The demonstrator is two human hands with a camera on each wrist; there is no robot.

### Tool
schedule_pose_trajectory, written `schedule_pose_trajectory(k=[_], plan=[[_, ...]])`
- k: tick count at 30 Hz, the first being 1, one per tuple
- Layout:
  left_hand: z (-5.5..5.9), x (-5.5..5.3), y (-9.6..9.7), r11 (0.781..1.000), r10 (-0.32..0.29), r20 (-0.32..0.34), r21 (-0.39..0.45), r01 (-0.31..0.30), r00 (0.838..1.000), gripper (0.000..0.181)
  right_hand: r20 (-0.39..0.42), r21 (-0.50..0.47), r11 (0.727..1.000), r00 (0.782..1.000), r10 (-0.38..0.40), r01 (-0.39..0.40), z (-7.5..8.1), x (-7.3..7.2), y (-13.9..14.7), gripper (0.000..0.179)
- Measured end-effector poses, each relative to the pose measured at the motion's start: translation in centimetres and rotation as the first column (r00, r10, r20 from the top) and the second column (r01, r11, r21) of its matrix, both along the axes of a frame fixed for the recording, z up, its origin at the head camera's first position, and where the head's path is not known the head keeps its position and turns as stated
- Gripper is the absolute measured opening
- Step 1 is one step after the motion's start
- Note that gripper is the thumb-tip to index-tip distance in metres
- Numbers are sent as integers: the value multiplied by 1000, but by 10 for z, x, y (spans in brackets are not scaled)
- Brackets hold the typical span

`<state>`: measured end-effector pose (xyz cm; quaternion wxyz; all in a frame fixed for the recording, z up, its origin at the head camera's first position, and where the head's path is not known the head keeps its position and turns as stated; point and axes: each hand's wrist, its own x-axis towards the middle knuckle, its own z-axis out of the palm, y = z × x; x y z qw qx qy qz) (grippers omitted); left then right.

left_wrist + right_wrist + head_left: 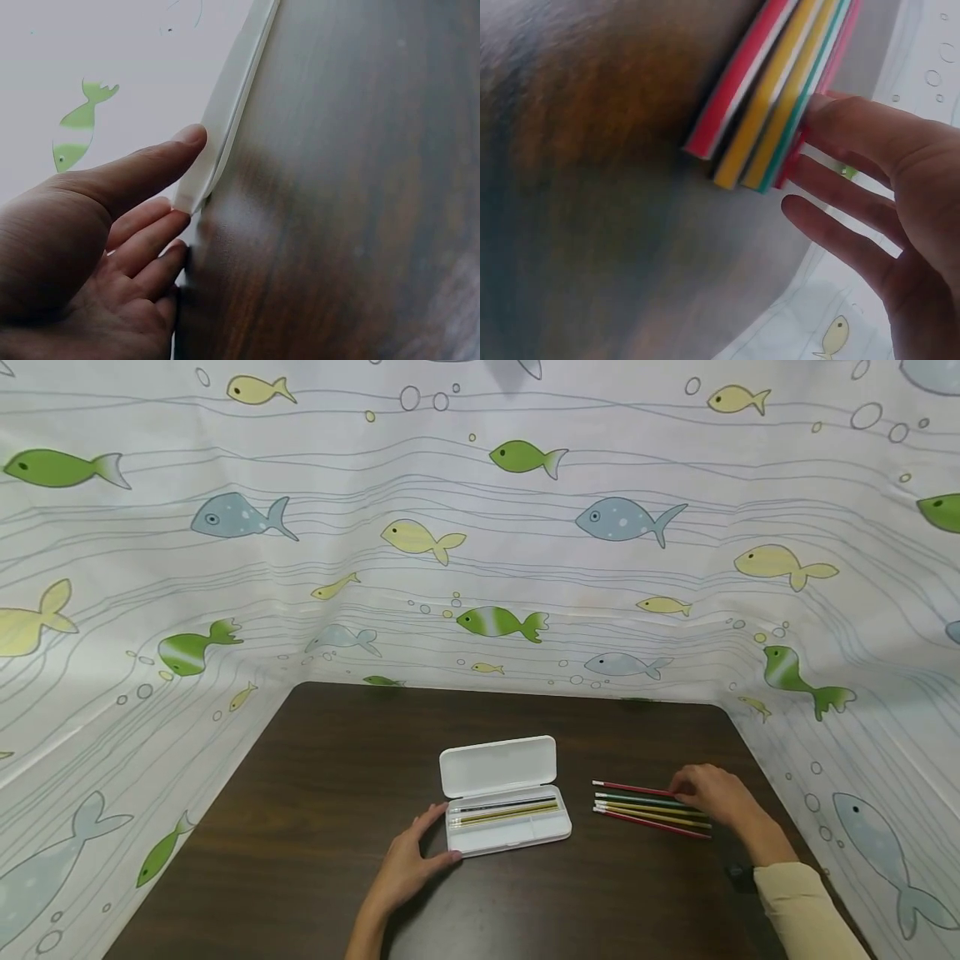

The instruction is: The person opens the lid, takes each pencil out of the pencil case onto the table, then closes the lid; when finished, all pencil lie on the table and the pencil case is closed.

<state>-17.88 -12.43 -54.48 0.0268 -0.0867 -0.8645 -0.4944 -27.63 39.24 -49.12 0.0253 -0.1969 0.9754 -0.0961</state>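
A white pencil case [480, 842] lies on the table with its lid [498, 766] raised at the back. Inside lie a dark pencil [498, 806] and yellow ones [510, 814]. My left hand [405, 864] holds the case's left end, thumb at the near corner and fingers along the side. To the right of the case is a row of pencils: red at both outer sides, green [630, 797] and yellow [645, 811] between. My right hand [716, 793] pinches the farthest red pencil [633, 787] between thumb and fingers, close beside the green one.
The dark wooden table [315, 793] has rounded far corners. A white cloth [420, 468] printed with fish hangs behind the table and along both sides. The nearest red pencil [652, 824] lies slightly angled from the others.
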Motion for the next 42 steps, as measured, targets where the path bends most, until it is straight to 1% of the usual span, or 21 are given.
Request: schedule_pose_trajectory(k=[3, 6, 10, 14, 17, 20, 24, 26, 28, 31, 33, 38, 42], plan=[[1, -1, 0, 1000, -4, -9, -7, 4, 1000, 78, -20, 15, 1000, 1000, -19, 19, 8, 0, -4, 11], [2, -1, 0, 1000, -2, -14, -8, 2, 1000, 77, -71, 19, 999, 997, -26, 27, 19, -2, -12, 12], [2, -2, 1, 1000, 4, -11, -13, -4, 1000, 77, -128, -6, 1000, 992, 4, -5, 35, -5, -30, 13], [0, -3, 0, 1000, 2, -9, -12, -2, 1000, 77, -149, -32, 999, 988, 37, -42, 44, -7, -56, 13], [0, -2, -3, 1000, 2, -3, -6, -2, 1000, 78, -148, -32, 997, 987, 60, -65, 43, -9, -87, 14], [0, -1, -6, 1000, 7, 1, 1, -7, 1000, 78, -161, -22, 991, 979, 126, -131, 41, -10, -129, 13], [0, 0, -5, 1000, 11, -5, -3, -11, 1000, 78, -168, -30, 969, 957, 235, -243, 37, -10, -186, 12], [-1, 1, -4, 1000, 9, -4, -3, -9, 1000, 78, -158, -53, 957, 948, 275, -286, 37, -9, -207, 12], [-2, 1, -2, 1000, 2, 1, 3, -2, 1000, 78, -148, -70, 947, 942, 299, -312, 38, -7, -222, 12], [-3, 1, 0, 1000, 1, 2, 8, -1, 1000, 77, -138, -79, 943, 940, 312, -324, 38, -5, -234, 11], [-3, 1, 0, 1000, 1, 0, 8, -1, 1000, 77, -132, -64, 946, 942, 307, -317, 36, -4, -236, 10], [-2, 0, 0, 1000, 10, -11, 2, -10, 1000, 78, -88, -20, 951, 948, 305, -308, 30, -2, -234, 6], [-1, 0, -1, 1000, 11, -10, -5, -11, 1000, 78, -58, -10, 951, 950, 307, -308, 23, 0, -232, 7]])
